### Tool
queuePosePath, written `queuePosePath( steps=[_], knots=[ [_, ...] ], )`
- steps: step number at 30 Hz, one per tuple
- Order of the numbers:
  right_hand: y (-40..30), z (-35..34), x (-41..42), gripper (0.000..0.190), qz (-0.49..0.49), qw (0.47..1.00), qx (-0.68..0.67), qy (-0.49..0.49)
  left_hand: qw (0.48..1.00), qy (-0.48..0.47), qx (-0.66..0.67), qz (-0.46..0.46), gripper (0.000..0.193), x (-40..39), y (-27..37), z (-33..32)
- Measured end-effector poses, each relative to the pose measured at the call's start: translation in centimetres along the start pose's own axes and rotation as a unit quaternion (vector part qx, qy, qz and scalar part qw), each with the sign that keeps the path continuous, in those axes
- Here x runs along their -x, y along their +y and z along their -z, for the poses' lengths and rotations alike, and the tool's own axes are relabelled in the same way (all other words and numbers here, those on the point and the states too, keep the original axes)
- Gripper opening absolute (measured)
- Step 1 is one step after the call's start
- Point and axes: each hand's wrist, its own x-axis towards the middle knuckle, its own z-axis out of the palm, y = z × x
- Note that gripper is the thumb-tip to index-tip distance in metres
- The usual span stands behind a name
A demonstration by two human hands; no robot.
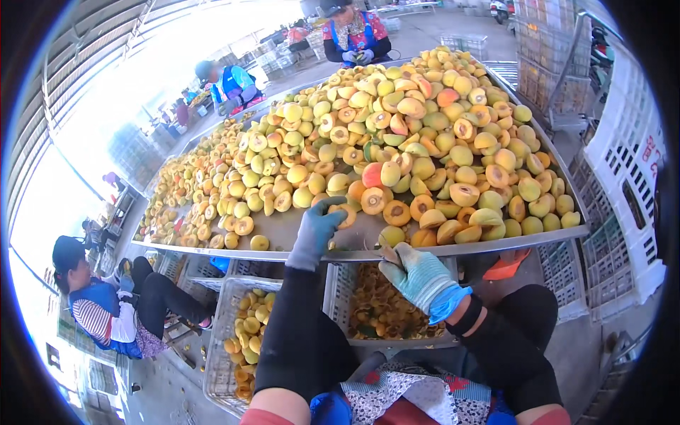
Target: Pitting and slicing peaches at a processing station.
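Observation:
My left hand point(316, 234), in a grey-blue glove, grips a halved yellow peach point(342, 216) at the near edge of the steel table point(276, 234). The cut face shows between thumb and fingers. My right hand point(419, 276), in a striped glove with a blue cuff, closes around a small hand tool point(390, 254) with a brown handle and what looks like a thin wire end. That hand is at the table's front rim. A whole peach point(392, 236) lies just beyond it. Behind both hands rises a large heap of peaches point(414, 106), many split, some halves with stones showing.
Below the table, a crate point(337, 297) contains stones and scraps. Left of my legs, another crate point(218, 340) holds peach halves. Tall white crates point(621, 159) stand at the right. Co-workers sit at the left point(101, 313) and around the table's far side point(356, 37).

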Motion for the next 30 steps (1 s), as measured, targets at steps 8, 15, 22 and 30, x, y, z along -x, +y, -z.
queuePosePath(
  steps=[8, 15, 22, 30],
  knots=[
    [-1.9, -3.2, -0.1, 0.03, -0.006, 0.999, -0.052, -0.003, 0.908, -0.014, 0.398, -0.128, 0.056, 9.7, 1.9, -5.3],
    [-2.1, -4.4, 0.3, 0.031, -0.024, 0.999, -0.038, -0.023, 0.861, 0.062, 0.497, -0.09, 0.063, 9.3, 0.7, -6.2],
    [-2.1, -5.8, 0.8, 0.022, -0.049, 0.989, -0.132, -0.052, 0.882, 0.112, 0.446, -0.1, 0.062, 10.1, 0.9, -6.2],
    [-1.5, -7.0, 1.4, 0.032, -0.073, 0.952, -0.27, -0.123, 0.921, 0.124, 0.34, -0.141, 0.062, 10.3, 1.0, -5.4]
  ],
)
